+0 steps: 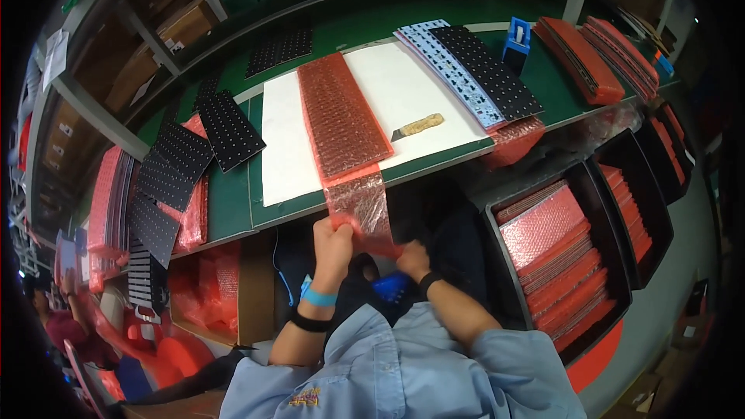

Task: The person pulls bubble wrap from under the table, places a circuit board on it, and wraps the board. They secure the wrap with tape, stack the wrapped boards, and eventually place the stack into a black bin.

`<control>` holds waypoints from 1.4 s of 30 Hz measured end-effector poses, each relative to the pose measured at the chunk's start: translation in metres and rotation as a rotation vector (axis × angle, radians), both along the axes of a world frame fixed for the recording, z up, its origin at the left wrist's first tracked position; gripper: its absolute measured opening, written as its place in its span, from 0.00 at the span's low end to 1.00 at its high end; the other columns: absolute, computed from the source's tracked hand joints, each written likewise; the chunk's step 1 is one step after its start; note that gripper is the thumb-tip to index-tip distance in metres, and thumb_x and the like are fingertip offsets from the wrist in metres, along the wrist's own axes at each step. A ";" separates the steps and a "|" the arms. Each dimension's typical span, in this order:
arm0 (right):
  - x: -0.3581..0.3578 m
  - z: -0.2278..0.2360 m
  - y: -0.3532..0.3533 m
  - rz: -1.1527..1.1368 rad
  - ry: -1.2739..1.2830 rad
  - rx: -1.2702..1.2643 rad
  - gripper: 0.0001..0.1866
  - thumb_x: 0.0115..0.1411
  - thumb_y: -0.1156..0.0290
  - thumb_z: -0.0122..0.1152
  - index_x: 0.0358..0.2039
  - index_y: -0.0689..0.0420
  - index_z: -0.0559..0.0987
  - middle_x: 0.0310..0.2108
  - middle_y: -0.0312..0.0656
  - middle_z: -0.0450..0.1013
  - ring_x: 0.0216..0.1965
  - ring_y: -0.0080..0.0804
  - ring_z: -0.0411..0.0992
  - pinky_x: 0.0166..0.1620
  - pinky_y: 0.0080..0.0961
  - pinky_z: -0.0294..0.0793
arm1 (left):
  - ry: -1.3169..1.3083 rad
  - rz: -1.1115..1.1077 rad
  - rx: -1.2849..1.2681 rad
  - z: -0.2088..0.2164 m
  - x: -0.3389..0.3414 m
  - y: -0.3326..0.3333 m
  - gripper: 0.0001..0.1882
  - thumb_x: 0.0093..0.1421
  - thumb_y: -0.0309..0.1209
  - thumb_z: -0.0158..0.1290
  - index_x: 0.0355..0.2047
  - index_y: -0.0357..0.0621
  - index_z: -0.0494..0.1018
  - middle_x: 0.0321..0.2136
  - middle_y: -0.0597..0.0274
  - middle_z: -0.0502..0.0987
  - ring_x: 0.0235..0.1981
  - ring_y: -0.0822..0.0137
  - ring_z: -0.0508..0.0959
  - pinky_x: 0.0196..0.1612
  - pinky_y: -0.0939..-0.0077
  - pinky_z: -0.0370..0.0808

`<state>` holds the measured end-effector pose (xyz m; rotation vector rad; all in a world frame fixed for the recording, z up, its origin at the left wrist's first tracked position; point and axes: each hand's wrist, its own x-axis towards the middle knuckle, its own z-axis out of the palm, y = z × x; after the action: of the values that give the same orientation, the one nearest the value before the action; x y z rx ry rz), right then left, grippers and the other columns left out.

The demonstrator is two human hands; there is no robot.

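Observation:
A red bubble-wrap bag (344,112) lies lengthwise on a white sheet (283,143), with what looks like a flat panel inside. Its loose, see-through end (358,206) hangs over the bench's near edge toward me. My left hand (334,247) is closed on the left corner of that end. At the right corner, my right hand (414,259) grips the same film, so the end is stretched between them. To the right of the bag lies a knife (417,126) with a tan wrapped handle and a short dark blade.
Black dotted panels (177,163) lie overlapping at the left, near red bubble-wrapped stacks (109,198). Light-blue panels (450,70) and a black panel (489,74) are at the right, beside a blue holder (517,43). Dark bins (609,264) of red-wrapped packs stand below right; a cardboard box (260,287) stands below left.

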<state>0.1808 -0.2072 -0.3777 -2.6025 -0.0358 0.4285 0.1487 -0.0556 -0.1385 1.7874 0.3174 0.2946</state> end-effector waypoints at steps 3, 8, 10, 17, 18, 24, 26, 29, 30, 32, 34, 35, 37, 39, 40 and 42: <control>0.049 -0.009 -0.055 -0.085 -0.513 0.482 0.08 0.54 0.74 0.57 0.29 0.53 0.84 0.33 0.48 0.78 0.40 0.46 0.76 0.44 0.37 0.76 | -0.146 -0.133 -0.535 0.034 -0.005 -0.004 0.13 0.48 0.17 0.41 0.27 0.36 0.77 0.25 0.54 0.80 0.26 0.59 0.80 0.33 0.67 0.78; 0.074 0.043 -0.123 -0.172 -0.570 0.364 0.08 0.52 0.76 0.57 0.32 0.54 0.83 0.34 0.47 0.78 0.41 0.48 0.75 0.46 0.37 0.74 | -0.289 -0.128 -0.900 0.085 0.016 0.023 0.22 0.45 0.12 0.37 0.39 0.29 0.74 0.39 0.46 0.79 0.42 0.56 0.79 0.48 0.62 0.76; 0.050 0.059 -0.128 0.117 -0.379 0.009 0.16 0.50 0.77 0.58 0.41 0.54 0.81 0.43 0.48 0.75 0.49 0.48 0.72 0.52 0.40 0.70 | -0.321 -0.188 -0.966 0.080 0.013 0.028 0.24 0.45 0.12 0.36 0.43 0.27 0.73 0.43 0.42 0.78 0.49 0.54 0.78 0.55 0.58 0.75; 0.029 0.293 -0.089 0.488 -0.394 0.447 0.21 0.53 0.78 0.60 0.49 0.52 0.78 0.55 0.47 0.70 0.58 0.44 0.67 0.55 0.34 0.68 | -0.038 0.010 -0.904 0.048 -0.037 0.000 0.15 0.55 0.17 0.42 0.40 0.32 0.75 0.36 0.55 0.80 0.33 0.65 0.80 0.36 0.75 0.78; 0.030 0.315 -0.073 0.596 -0.559 0.470 0.19 0.54 0.77 0.61 0.48 0.52 0.79 0.53 0.46 0.71 0.57 0.44 0.67 0.53 0.34 0.69 | -0.043 0.036 -0.948 0.047 -0.044 0.002 0.13 0.58 0.19 0.44 0.40 0.32 0.76 0.35 0.56 0.80 0.32 0.67 0.80 0.36 0.76 0.77; 0.064 0.349 0.002 0.962 -0.943 0.368 0.16 0.55 0.69 0.65 0.45 0.53 0.81 0.49 0.45 0.73 0.53 0.46 0.70 0.53 0.37 0.72 | -0.079 0.138 -0.459 0.025 -0.045 -0.003 0.12 0.64 0.31 0.49 0.39 0.34 0.76 0.31 0.59 0.79 0.31 0.71 0.78 0.35 0.77 0.75; 0.081 0.335 0.011 1.017 -0.936 0.272 0.17 0.54 0.66 0.66 0.45 0.53 0.81 0.49 0.46 0.73 0.53 0.47 0.70 0.55 0.37 0.71 | -0.063 0.126 -0.522 0.012 -0.047 -0.007 0.15 0.67 0.34 0.45 0.40 0.33 0.75 0.35 0.57 0.80 0.34 0.67 0.79 0.41 0.73 0.76; 0.087 0.333 0.023 1.027 -0.920 0.242 0.18 0.55 0.66 0.66 0.47 0.52 0.81 0.50 0.46 0.73 0.54 0.47 0.69 0.56 0.38 0.71 | -0.113 0.183 -0.692 0.016 -0.032 -0.012 0.17 0.67 0.34 0.42 0.39 0.32 0.75 0.36 0.57 0.80 0.34 0.66 0.79 0.42 0.73 0.76; 0.088 0.334 0.024 1.013 -0.902 0.220 0.18 0.55 0.66 0.65 0.47 0.52 0.81 0.50 0.46 0.73 0.55 0.47 0.69 0.57 0.38 0.71 | -0.155 0.222 -0.826 0.021 -0.025 -0.016 0.16 0.66 0.31 0.41 0.38 0.31 0.76 0.34 0.57 0.80 0.32 0.67 0.79 0.39 0.75 0.76; 0.097 0.333 0.031 1.012 -0.899 0.205 0.18 0.55 0.66 0.65 0.47 0.52 0.81 0.50 0.46 0.74 0.55 0.47 0.69 0.57 0.38 0.71 | -0.198 0.257 -0.964 0.024 -0.018 -0.019 0.16 0.65 0.29 0.41 0.37 0.30 0.77 0.32 0.57 0.80 0.30 0.68 0.79 0.37 0.77 0.76; 0.108 0.333 0.038 0.992 -0.893 0.187 0.18 0.54 0.66 0.66 0.47 0.52 0.81 0.50 0.46 0.74 0.55 0.47 0.69 0.57 0.37 0.71 | -0.139 0.117 -0.949 0.025 -0.010 -0.019 0.17 0.63 0.27 0.39 0.37 0.29 0.77 0.32 0.55 0.81 0.31 0.66 0.80 0.38 0.76 0.76; 0.109 0.334 0.039 0.993 -0.896 0.183 0.18 0.54 0.66 0.66 0.47 0.52 0.81 0.50 0.46 0.74 0.55 0.47 0.69 0.57 0.37 0.71 | -0.110 0.047 -0.939 0.025 -0.006 -0.017 0.17 0.62 0.26 0.39 0.36 0.28 0.77 0.32 0.54 0.81 0.32 0.65 0.80 0.38 0.75 0.77; 0.111 0.335 0.039 1.029 -0.869 0.195 0.18 0.54 0.65 0.66 0.46 0.52 0.82 0.50 0.46 0.74 0.55 0.47 0.70 0.57 0.37 0.71 | -0.080 -0.010 -0.882 0.016 -0.013 -0.012 0.17 0.62 0.27 0.39 0.37 0.28 0.77 0.33 0.54 0.81 0.33 0.65 0.81 0.41 0.74 0.76; 0.116 0.336 0.040 1.050 -0.854 0.204 0.18 0.54 0.65 0.66 0.46 0.52 0.82 0.50 0.46 0.74 0.54 0.46 0.70 0.58 0.37 0.71 | -0.010 -0.112 -0.762 0.007 -0.024 -0.002 0.18 0.61 0.29 0.40 0.39 0.28 0.77 0.35 0.54 0.82 0.37 0.65 0.81 0.46 0.71 0.76; 0.118 0.338 0.037 1.059 -0.844 0.207 0.18 0.54 0.65 0.67 0.46 0.51 0.82 0.50 0.46 0.74 0.54 0.46 0.70 0.58 0.37 0.71 | -0.013 -0.115 -0.768 0.010 -0.025 0.004 0.18 0.61 0.29 0.40 0.39 0.28 0.77 0.35 0.54 0.82 0.37 0.65 0.81 0.46 0.71 0.76; 0.121 0.344 0.037 1.088 -0.822 0.205 0.18 0.53 0.65 0.67 0.46 0.51 0.82 0.50 0.46 0.74 0.54 0.46 0.70 0.58 0.37 0.71 | 0.107 -0.233 -0.582 0.019 -0.033 0.022 0.17 0.59 0.28 0.42 0.39 0.31 0.78 0.32 0.54 0.82 0.36 0.62 0.82 0.47 0.68 0.76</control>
<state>0.3022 -0.1703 -0.0336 -2.1446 -1.6757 -0.3280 0.1160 -0.0337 -0.1200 1.2494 0.2363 -0.0608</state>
